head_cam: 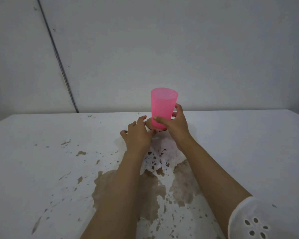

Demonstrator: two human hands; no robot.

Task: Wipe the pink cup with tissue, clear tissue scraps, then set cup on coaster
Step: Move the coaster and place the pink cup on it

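One upright pink cup, right hand gripping.

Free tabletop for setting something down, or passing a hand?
Free: table right of the right hand, up to the back edge; also left of the left hand, lightly flecked. Crowded: centre, both hands at cup and coaster; forearms cross the stains in front.

A pale grey wall is filling the view from 9 through 12 to 3 o'clock, a thin dark line slanting down it at 10 o'clock. A white table is spreading below, brown blotches showing toward 6 o'clock under dim, even light.
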